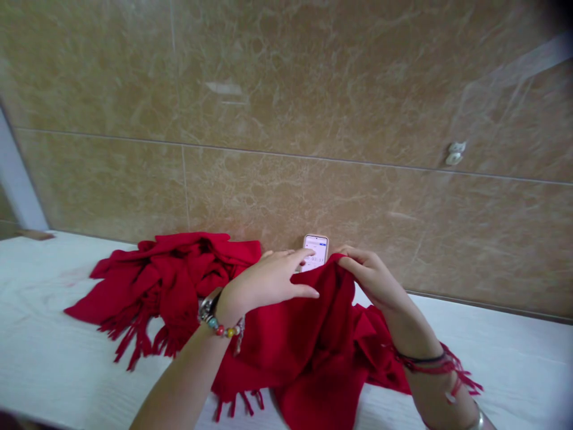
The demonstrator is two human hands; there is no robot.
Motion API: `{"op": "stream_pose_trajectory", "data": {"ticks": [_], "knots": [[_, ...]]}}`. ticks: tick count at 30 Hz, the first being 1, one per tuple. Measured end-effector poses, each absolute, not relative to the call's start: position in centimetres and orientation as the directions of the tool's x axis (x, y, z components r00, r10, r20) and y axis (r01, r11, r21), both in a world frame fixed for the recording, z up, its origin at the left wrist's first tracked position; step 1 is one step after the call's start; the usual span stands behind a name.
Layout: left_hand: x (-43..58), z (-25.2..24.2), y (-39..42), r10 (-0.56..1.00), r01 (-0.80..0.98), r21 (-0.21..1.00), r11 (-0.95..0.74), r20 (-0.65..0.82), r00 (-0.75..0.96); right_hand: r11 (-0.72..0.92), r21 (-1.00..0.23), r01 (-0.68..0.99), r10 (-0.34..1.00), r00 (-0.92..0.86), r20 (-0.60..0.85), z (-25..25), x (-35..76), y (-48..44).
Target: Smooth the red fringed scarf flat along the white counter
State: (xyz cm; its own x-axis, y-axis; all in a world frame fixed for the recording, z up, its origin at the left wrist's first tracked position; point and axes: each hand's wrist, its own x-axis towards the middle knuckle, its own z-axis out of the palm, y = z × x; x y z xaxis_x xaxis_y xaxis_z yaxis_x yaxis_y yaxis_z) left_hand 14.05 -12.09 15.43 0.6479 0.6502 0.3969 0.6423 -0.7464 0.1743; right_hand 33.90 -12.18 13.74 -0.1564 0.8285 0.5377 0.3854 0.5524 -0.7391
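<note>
Head camera is looking down at your two bare hands as they are working at a red fringed fabric scarf, which is lying bunched near the middle of the white wood-grain worktop, with its tassels spilling towards the front edge. Your left hand is lying open on the scarf, palm down, fingers stretched flat and reaching towards the back edge. Your right hand is closing its fingertips on the top of a raised fold of the same scarf, pinching the cloth up off the surface just beside the left hand's fingertips. A white-cased smartphone with a lit screen is standing at the back edge, leaning against the beige marble-patterned tiled wall, right behind your two hands; the raised fold is hiding its lower part. A crumpled heap of red fringed cloth is sitting to the left along the back edge, touching the wall, with its fringe trailing forwards. You are wearing a bracelet of coloured beads on the left wrist and a thin black band with red cord on the right wrist. A small white fitting is showing on the wall, high up to the right.
</note>
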Motion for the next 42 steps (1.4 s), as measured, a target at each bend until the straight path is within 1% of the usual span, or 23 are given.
{"op": "stream_pose_trajectory", "data": {"ticks": [2,3,4,6,8,10,13,15,16,18,21,22,23,26,27,28,30,31,32,35,36,39,42], "knots": [[15.0,15.2,-12.3,0.597,0.598,0.162,-0.785,0.455,0.661,0.524,-0.768,0.369,0.843,-0.096,0.529,13.6,34.0,-12.0],[15.3,15.3,-12.3,0.581,0.599,0.144,-0.788,0.496,0.645,0.521,-0.750,0.408,0.833,-0.054,0.550,13.5,34.1,-11.9],[15.4,15.4,-12.3,0.576,0.616,0.126,-0.778,0.537,0.616,0.524,-0.705,0.478,0.805,-0.010,0.593,13.4,34.1,-11.7],[15.1,15.9,-12.2,0.575,0.669,0.099,-0.737,0.611,0.543,0.528,-0.552,0.645,0.714,0.014,0.700,13.2,34.1,-11.3],[14.5,16.4,-12.2,0.582,0.717,0.089,-0.691,0.657,0.480,0.533,-0.384,0.754,0.632,-0.053,0.773,12.9,33.9,-11.2],[13.9,16.7,-12.3,0.606,0.748,0.087,-0.658,0.650,0.458,0.511,-0.266,0.817,0.564,-0.085,0.821,12.9,33.6,-11.4],[13.7,16.9,-12.7,0.647,0.792,0.053,-0.608,0.612,0.455,0.370,-0.191,0.909,0.386,0.037,0.922,13.2,33.5,-12.3],[13.8,16.8,-12.9,0.628,0.829,-0.025,-0.559,0.639,0.443,0.313,-0.171,0.934,0.273,0.084,0.958,13.2,33.7,-12.4],[13.8,16.8,-12.8,0.609,0.846,-0.068,-0.529,0.664,0.434,0.307,-0.157,0.939,0.260,0.076,0.963,13.0,33.8,-12.3],[13.7,16.7,-12.4,0.595,0.874,-0.129,-0.468,0.686,0.419,0.300,-0.130,0.945,0.348,0.019,0.937,12.4,33.9,-11.5],[13.2,16.7,-11.8,0.674,0.901,-0.151,-0.407,0.616,0.408,0.305,-0.098,0.947,0.556,-0.094,0.826,11.7,33.9,-10.7],[13.0,16.9,-11.8,0.683,0.904,-0.152,-0.400,0.607,0.405,0.320,-0.102,0.942,0.564,-0.103,0.820,11.8,33.8,-10.8],[12.8,17.1,-12.0,0.664,0.907,-0.151,-0.394,0.635,0.395,0.342,-0.118,0.932,0.531,-0.087,0.843,12.0,33.8,-11.1],[12.2,17.6,-12.7,0.547,0.917,-0.147,-0.372,0.763,0.344,0.419,-0.192,0.887,0.327,0.050,0.944,12.9,33.7,-12.2],[12.1,17.7,-12.8,0.557,0.928,-0.146,-0.343,0.764,0.326,0.440,-0.210,0.873,0.312,0.071,0.948,13.1,33.8,-12.2],[12.0,17.7,-12.7,0.607,0.933,-0.158,-0.324,0.722,0.333,0.454,-0.220,0.863,0.353,0.052,0.934,13.1,33.9,-12.0],[12.0,17.6,-12.5,0.721,0.930,-0.185,-0.317,0.591,0.363,0.460,-0.245,0.854,0.542,-0.051,0.839,12.7,34.0,-11.3],[12.1,17.6,-12.5,0.744,0.921,-0.198,-0.335,0.544,0.388,0.444,-0.273,0.854,0.621,-0.073,0.781,12.5,34.0,-11.0],[12.2,17.6,-12.6,0.728,0.915,-0.204,-0.348,0.556,0.401,0.433,-0.306,0.848,0.655,-0.062,0.753,12.4,34.0,-10.9],[12.3,17.8,-13.1,0.609,0.932,-0.164,-0.322,0.718,0.337,0.521,-0.406,0.751,0.584,0.032,0.811,12.7,33.7,-11.8],[12.3,17.8,-13.1,0.599,0.943,-0.151,-0.298,0.739,0.308,0.563,-0.428,0.707,0.555,0.060,0.829,12.9,33.6,-12.2],[12.1,17.6,-12.1,0.673,0.956,-0.154,-0.249,0.682,0.285,0.583,-0.487,0.650,0.579,0.087,0.811,13.1,34.0,-12.2],[11.9,17.2,-10.7,0.694,0.946,-0.136,-0.295,0.650,0.309,0.500,-0.509,0.701,0.674,0.054,0.736,12.4,35.0,-10.5]]}}
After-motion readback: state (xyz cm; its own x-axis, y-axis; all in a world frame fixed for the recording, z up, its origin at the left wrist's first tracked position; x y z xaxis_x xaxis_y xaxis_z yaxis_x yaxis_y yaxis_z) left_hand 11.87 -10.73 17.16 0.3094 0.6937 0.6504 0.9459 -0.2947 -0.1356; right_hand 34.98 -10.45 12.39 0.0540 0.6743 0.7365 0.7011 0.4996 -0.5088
